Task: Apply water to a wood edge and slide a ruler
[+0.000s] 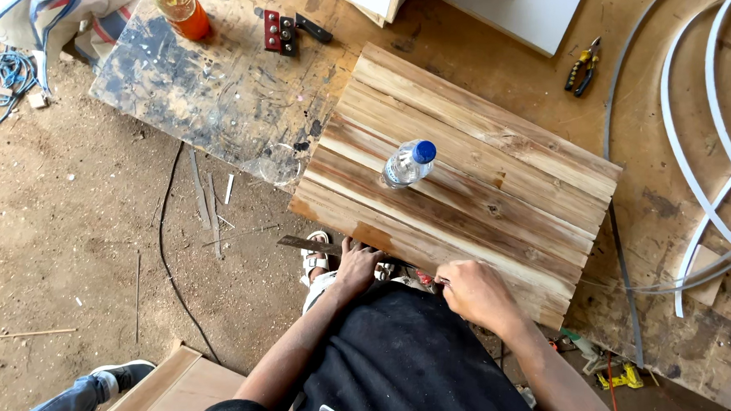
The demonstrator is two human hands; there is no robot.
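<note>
Planks glued edge to edge make the wooden panel [471, 184] that both hands work on; it lies on the workbench [237, 88], its near edge right under my fingers. My left hand [357, 267] is curled over that near edge, fingers bent down around a thin dark strip, probably a metal rule or blade [308, 245], which sticks out past the hand to its left. My right hand [476, 295] sits just beside it to the right, knuckles up, fingers tucked against the same edge; something small and reddish [424, 278] shows at its fingertips, but I cannot tell whether the hand grips it or only presses on the wood.

Ahead of both hands, near the middle of the panel, a clear plastic bottle with a blue cap [409, 162] stands upright. Further ahead and to the left of the left hand, a clear glass [279, 163] sits at the bench edge, touching nothing I can make out. Well beyond it, an orange bottle [184, 12] and a red-and-black block [280, 30] rest on the stained bench top. Far ahead of the right hand, off to its right, lie yellow-handled pliers [583, 66] and curved white strips [707, 133]. Below my left hand, a sandalled foot [314, 261] shows on the dirt floor. Far down and left, another person's shoe [122, 374] enters the view.
</note>
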